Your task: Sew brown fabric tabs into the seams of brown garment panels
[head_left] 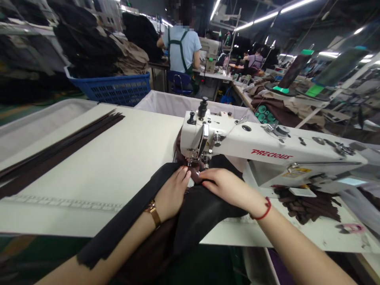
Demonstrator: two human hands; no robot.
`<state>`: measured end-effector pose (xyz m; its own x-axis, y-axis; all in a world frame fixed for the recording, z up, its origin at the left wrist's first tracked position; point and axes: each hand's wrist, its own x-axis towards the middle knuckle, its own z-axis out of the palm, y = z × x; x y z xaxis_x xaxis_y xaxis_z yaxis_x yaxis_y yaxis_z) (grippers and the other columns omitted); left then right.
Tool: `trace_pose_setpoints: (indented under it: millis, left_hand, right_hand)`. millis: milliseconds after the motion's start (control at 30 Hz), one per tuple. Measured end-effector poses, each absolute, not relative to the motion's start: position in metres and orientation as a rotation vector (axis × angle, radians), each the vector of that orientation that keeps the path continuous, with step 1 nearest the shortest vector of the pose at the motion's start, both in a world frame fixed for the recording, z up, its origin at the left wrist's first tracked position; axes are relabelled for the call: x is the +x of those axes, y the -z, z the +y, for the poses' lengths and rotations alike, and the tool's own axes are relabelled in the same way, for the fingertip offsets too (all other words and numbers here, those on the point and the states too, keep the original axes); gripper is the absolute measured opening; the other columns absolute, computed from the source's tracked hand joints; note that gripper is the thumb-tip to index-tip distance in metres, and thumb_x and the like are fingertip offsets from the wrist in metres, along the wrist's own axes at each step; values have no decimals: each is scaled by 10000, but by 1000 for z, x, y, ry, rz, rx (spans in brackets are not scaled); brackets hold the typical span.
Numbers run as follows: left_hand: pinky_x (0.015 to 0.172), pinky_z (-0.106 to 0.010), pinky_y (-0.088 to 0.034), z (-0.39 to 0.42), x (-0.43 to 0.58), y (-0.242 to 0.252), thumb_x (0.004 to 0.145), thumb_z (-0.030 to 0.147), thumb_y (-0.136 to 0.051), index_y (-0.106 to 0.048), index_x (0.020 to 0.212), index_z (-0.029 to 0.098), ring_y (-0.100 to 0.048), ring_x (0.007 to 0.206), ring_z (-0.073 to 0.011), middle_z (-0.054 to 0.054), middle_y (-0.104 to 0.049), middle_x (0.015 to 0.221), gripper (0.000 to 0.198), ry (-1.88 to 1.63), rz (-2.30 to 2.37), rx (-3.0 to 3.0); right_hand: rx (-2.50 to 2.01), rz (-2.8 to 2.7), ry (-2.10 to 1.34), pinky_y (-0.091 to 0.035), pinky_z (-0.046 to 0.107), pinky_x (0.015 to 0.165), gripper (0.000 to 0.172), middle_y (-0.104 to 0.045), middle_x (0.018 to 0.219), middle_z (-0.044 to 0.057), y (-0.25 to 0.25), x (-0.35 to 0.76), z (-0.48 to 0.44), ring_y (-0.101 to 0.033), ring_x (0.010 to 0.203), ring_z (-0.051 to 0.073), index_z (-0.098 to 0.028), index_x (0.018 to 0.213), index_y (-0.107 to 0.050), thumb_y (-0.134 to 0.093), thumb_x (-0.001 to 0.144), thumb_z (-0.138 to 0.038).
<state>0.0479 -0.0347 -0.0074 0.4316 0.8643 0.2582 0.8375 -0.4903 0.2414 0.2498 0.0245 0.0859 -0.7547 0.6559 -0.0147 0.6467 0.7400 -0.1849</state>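
A white sewing machine [225, 136] stands over the table, its needle area just ahead of my fingertips. Under the presser foot lies a brown strip [194, 174] with black fabric [198, 217] around it. My left hand [173, 190] presses on the fabric left of the needle, fingers together and bent onto it. From the right, my right hand [221, 184] pinches the brown strip's edge between thumb and index finger. Part of the black fabric lies along my left forearm, and more hangs over the table's front edge. The fingertips' undersides are hidden.
Long dark strips [62, 152] lie on the left of the white table [142, 138]. Small brown pieces [308, 204] and pink-handled snips [352, 228] are at the right. Behind stand a blue basket [114, 87] of garments, thread cones [297, 71] and a seated co-worker [182, 47].
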Motion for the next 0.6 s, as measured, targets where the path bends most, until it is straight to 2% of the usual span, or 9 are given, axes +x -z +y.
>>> trace_pose_setpoints:
  millis: [67, 167, 300, 400, 467, 533, 600]
  left_hand:
    - [1110, -507, -350, -35, 47, 5, 894, 143, -409, -417, 1343, -5, -364, 1351, -339, -267, -399, 1419, 473, -514, 1542, 2604]
    - [1113, -504, -331, -37, 42, 0, 870, 160, -444, -409, 1340, -13, -365, 1351, -333, -271, -396, 1423, 502, -449, 1497, 2657]
    - [1083, -489, -359, -33, 33, -18, 827, 210, -520, -446, 1303, -25, -422, 1306, -342, -277, -440, 1387, 536, -327, 1373, 2773]
    - [1033, -471, -398, -15, 19, -42, 902, 229, -436, -577, 1165, 26, -542, 1166, -306, -225, -603, 1192, 361, -260, 1247, 2865]
    - [1014, -480, -398, 4, 7, -55, 935, 218, -379, -629, 1075, 54, -569, 1102, -297, -196, -651, 1063, 330, -230, 1155, 2926]
    - [1025, -473, -382, 27, -6, -59, 936, 221, -389, -638, 1084, 82, -555, 1118, -291, -181, -655, 1069, 321, -199, 1033, 2983]
    - [1063, -446, -351, 49, -18, -55, 927, 254, -438, -615, 1170, 133, -524, 1178, -270, -151, -639, 1167, 324, -168, 891, 3028]
  right_hand:
    - [-1109, -2851, -191, -488, 268, 905, 237, -693, 1093, 42, -77, 228, 8, -639, 1001, 168, -210, 1090, -676, -532, 908, -157]
    - [-1243, -2797, -44, -516, 299, 815, 212, -679, 1030, 93, -59, 203, -1, -632, 928, 201, -151, 986, -680, -485, 915, -109]
    - [-1392, -2732, 96, -520, 334, 688, 214, -647, 1005, 149, -44, 189, -3, -604, 902, 248, -113, 975, -664, -461, 914, -84]
    - [-1427, -2734, 150, -510, 324, 679, 206, -641, 992, 153, -42, 188, -6, -589, 911, 241, -122, 971, -660, -461, 923, -98]
    - [-1427, -2748, 169, -503, 316, 676, 202, -641, 990, 151, -42, 188, -7, -586, 906, 234, -123, 968, -663, -466, 926, -108]
    - [-1420, -2760, 182, -497, 317, 677, 184, -643, 977, 148, -40, 187, -7, -584, 907, 237, -117, 958, -669, -489, 918, -114]
    - [-1408, -2771, 189, -494, 323, 681, 160, -645, 962, 144, -38, 184, -7, -583, 911, 245, -112, 937, -676, -519, 905, -120]
